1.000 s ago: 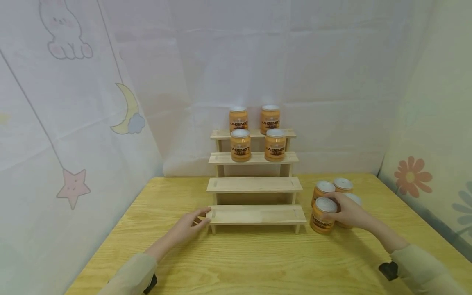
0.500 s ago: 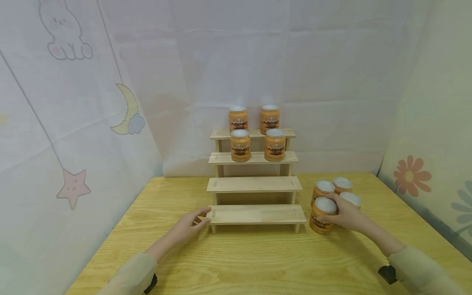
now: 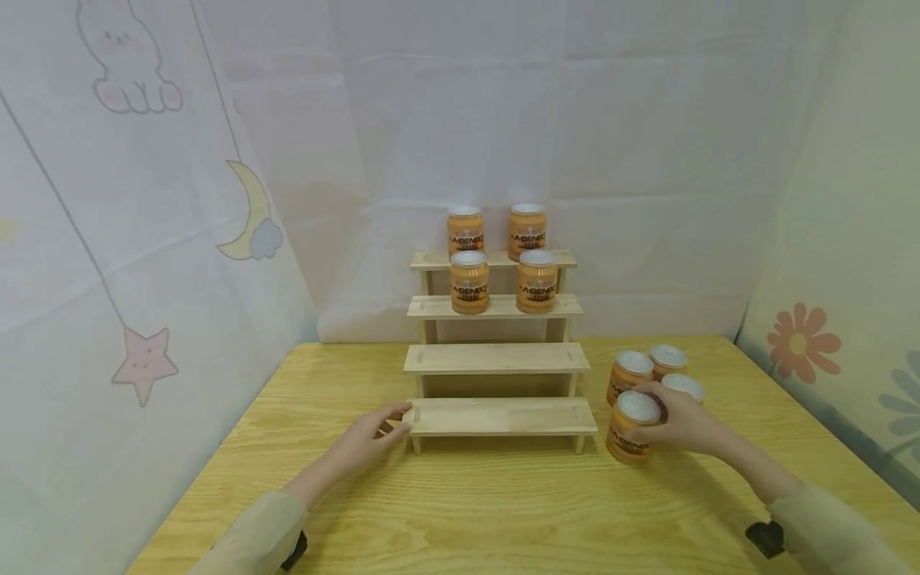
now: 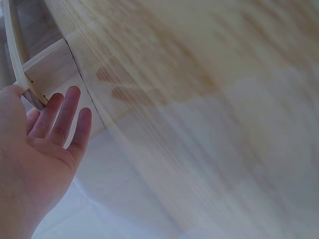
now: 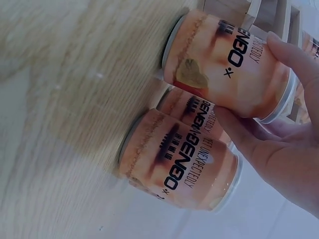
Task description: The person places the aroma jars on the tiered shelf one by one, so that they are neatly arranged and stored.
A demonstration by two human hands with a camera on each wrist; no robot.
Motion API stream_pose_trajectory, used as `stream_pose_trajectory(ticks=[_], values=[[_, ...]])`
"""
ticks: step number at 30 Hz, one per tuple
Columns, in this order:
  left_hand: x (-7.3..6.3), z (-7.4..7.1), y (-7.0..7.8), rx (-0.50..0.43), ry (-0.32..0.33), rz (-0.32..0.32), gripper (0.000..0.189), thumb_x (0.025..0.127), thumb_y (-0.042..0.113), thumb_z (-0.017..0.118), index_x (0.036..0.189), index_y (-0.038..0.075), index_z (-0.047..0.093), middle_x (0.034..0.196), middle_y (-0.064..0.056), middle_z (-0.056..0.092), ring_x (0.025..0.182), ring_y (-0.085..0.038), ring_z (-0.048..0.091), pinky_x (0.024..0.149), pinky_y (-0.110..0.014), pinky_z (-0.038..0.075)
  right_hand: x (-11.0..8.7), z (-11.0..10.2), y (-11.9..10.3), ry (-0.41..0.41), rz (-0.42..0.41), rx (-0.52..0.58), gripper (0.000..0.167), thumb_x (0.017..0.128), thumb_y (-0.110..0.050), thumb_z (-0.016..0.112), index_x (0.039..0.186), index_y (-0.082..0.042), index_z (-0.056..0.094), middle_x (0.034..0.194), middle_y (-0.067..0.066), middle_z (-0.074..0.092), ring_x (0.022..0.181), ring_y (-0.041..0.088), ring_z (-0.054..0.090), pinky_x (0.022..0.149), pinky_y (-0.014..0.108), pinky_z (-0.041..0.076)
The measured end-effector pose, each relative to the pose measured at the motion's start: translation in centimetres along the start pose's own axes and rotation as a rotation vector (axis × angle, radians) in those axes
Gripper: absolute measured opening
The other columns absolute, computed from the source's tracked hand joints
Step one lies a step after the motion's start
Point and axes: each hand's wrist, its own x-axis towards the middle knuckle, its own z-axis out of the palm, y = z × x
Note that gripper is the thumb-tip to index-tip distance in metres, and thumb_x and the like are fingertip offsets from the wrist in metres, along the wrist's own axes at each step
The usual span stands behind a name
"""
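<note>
My right hand (image 3: pixel 679 422) grips an orange can (image 3: pixel 627 443) with a silver lid, thumb on its near side and fingers behind. In the right wrist view this can (image 5: pixel 214 55) stands close over the tabletop, beside another orange can (image 5: pixel 174 159). Several like cans (image 3: pixel 632 369) cluster just behind and right of it. A stepped wooden display stand (image 3: pixel 496 415) is in the middle. My left hand (image 3: pixel 370 438) pinches the left end of its lowest step between thumb and index finger; in the left wrist view its other fingers (image 4: pixel 65 117) are spread away from the board.
Two orange cans (image 3: pixel 528 233) stand on the stand's top step and two more cans (image 3: pixel 469 283) on the step below. The lower two steps (image 3: pixel 496 359) are bare. White printed sheets (image 3: pixel 446 144) enclose the wooden table (image 3: pixel 460 511) behind and at both sides.
My right hand and its can have shifted slightly toward me and to the right, apart from the can behind. My left hand has stayed at the stand.
</note>
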Motion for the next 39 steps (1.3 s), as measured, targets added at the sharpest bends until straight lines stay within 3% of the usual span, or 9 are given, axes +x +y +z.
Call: stream_pose_trajectory(ticks=[4,9,14,20,26,34,39], values=[[0.0,0.0,0.0,0.004,-0.005,0.019,0.05,0.096,0.039,0.052,0.138,0.011,0.047,0.124,-0.016,0.058,0.094,-0.02,0.062,0.073,-0.027,0.052,-0.4,-0.2,-0.1,0.005,-0.019,0.011,0.075,0.075,-0.04,0.078,0.129,0.004,0.049,0.109,0.014,0.062,0.089,0.02,0.061,0.066,0.026,0.049],[0.1,0.0,-0.1,0.011,-0.01,0.03,0.051,0.096,0.039,0.051,0.138,0.01,0.047,0.123,-0.016,0.059,0.093,-0.02,0.062,0.073,-0.028,0.053,-0.8,-1.1,-0.8,0.015,-0.019,0.054,0.077,0.076,-0.035,0.078,0.132,0.006,0.046,0.11,0.018,0.06,0.092,0.024,0.06,0.064,0.024,0.05],[0.1,-0.1,0.2,0.007,-0.011,0.01,0.051,0.096,0.039,0.051,0.139,0.011,0.046,0.124,-0.015,0.058,0.094,-0.02,0.062,0.073,-0.028,0.053,-0.6,-2.7,-2.1,0.018,0.001,0.087,0.081,0.078,-0.033,0.077,0.138,0.005,0.039,0.119,0.023,0.055,0.101,0.033,0.059,0.07,0.024,0.052],[0.3,-0.2,0.4,0.004,-0.01,0.013,0.051,0.096,0.038,0.051,0.139,0.011,0.046,0.125,-0.014,0.058,0.095,-0.021,0.061,0.075,-0.03,0.053,0.3,-4.4,-3.9,0.04,-0.018,0.083,0.075,0.08,-0.033,0.075,0.136,0.002,0.039,0.12,0.02,0.052,0.104,0.035,0.057,0.076,0.031,0.052],[0.2,-0.3,0.3,0.007,-0.013,0.024,0.051,0.096,0.037,0.051,0.139,0.009,0.046,0.124,-0.017,0.058,0.095,-0.022,0.062,0.074,-0.03,0.053,2.2,-5.0,-5.8,0.062,-0.034,0.051,0.073,0.08,-0.038,0.074,0.134,-0.002,0.042,0.117,0.017,0.056,0.103,0.032,0.058,0.073,0.032,0.05],[0.0,-0.2,0.1,0.009,-0.009,0.023,0.052,0.096,0.04,0.051,0.139,0.011,0.046,0.124,-0.014,0.058,0.095,-0.02,0.062,0.075,-0.03,0.053,5.8,-4.2,-9.2,0.073,-0.075,0.125,0.077,0.077,-0.043,0.075,0.137,-0.008,0.043,0.122,0.013,0.057,0.109,0.032,0.056,0.086,0.046,0.05],[0.0,0.0,-0.1,0.006,-0.008,0.026,0.053,0.096,0.041,0.051,0.138,0.01,0.047,0.123,-0.014,0.058,0.095,-0.021,0.062,0.075,-0.03,0.053,8.0,-3.2,-11.1,0.084,-0.085,0.166,0.082,0.074,-0.044,0.077,0.14,-0.009,0.042,0.125,0.011,0.056,0.11,0.029,0.057,0.089,0.046,0.049]])
